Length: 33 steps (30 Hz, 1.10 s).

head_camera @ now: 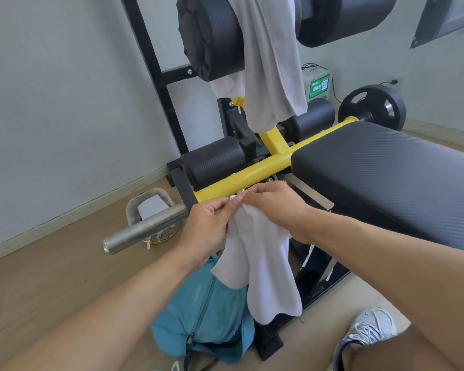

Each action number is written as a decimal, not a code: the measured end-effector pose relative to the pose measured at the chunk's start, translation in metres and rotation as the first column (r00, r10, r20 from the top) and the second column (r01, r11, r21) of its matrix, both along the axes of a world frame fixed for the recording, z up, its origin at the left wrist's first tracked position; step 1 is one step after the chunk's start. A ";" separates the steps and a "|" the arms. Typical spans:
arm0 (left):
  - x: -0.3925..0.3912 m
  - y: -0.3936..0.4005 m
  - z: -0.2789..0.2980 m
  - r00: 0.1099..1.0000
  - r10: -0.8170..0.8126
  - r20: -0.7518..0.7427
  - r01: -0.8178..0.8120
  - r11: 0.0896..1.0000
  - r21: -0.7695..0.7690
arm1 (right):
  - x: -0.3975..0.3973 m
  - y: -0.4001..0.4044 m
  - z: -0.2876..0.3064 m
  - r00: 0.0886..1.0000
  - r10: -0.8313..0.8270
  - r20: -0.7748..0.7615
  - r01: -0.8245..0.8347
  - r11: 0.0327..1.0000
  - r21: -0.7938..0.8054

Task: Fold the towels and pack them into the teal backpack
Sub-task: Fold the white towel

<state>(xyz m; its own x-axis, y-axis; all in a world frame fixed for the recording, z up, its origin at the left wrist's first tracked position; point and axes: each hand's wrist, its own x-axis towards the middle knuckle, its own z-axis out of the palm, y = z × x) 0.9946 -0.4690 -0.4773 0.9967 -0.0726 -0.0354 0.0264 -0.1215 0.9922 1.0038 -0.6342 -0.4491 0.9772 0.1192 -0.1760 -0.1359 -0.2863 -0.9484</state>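
White towel (260, 266) hangs above the teal backpack (206, 314). We see both hands, left (206, 226) and right (273, 207), pinching its top corner together.

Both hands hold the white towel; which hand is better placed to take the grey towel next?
Probably the right hand: the grey towel hangs above it, slightly right.

Two towels (263, 266) (268, 62); one backpack (201, 311); one basket (156, 210).

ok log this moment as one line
step: folding | left hand + right hand: pinch white towel top edge | teal backpack: floor, below | grey towel: draped on roller pad
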 end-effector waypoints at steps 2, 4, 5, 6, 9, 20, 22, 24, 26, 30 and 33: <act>0.002 0.001 -0.001 1.000 0.010 -0.001 -0.010 1.000 -0.016 | 0.000 0.000 -0.001 1.000 0.012 0.001 -0.012 1.000 0.000; 0.005 0.005 -0.003 0.999 0.036 -0.001 -0.036 0.999 -0.031 | 0.001 0.000 0.000 0.999 0.045 0.020 -0.045 0.999 -0.019; 0.008 0.009 -0.005 0.998 0.059 0.009 -0.059 0.998 -0.020 | 0.002 -0.001 -0.001 0.996 0.072 0.044 -0.069 0.996 -0.060; 0.011 0.012 -0.006 0.996 0.087 0.030 -0.088 0.996 0.007 | 0.004 -0.004 -0.002 0.992 0.107 0.071 -0.097 0.986 -0.134; 0.021 0.022 -0.011 0.962 0.246 0.117 -0.257 0.963 0.087 | 0.007 -0.013 -0.007 0.964 0.262 0.055 -0.213 0.875 -0.435; 0.041 0.083 -0.011 0.757 0.651 0.062 -0.653 0.757 0.015 | 0.008 -0.030 -0.004 0.899 0.437 -0.028 -0.288 0.541 -0.790; 0.040 0.084 -0.013 0.769 0.631 0.103 -0.638 0.769 0.047 | 0.011 -0.033 -0.001 0.928 0.372 0.031 -0.194 0.551 -0.812; 0.038 0.084 -0.013 0.789 0.598 0.142 -0.610 0.789 0.067 | 0.014 -0.036 0.003 0.956 0.273 0.105 -0.078 0.585 -0.807; 0.037 0.082 -0.013 0.815 0.554 0.167 -0.573 0.814 0.096 | 0.017 -0.038 0.006 0.976 0.189 0.105 -0.023 0.574 -0.818; 0.035 0.078 -0.013 0.864 0.467 0.189 -0.493 0.862 0.124 | 0.019 -0.039 0.009 0.984 0.176 0.038 -0.040 0.422 -0.906; 0.034 0.075 -0.013 0.878 0.443 0.181 -0.468 0.873 0.136 | 0.021 -0.040 0.010 0.964 0.258 0.068 -0.003 0.265 -0.964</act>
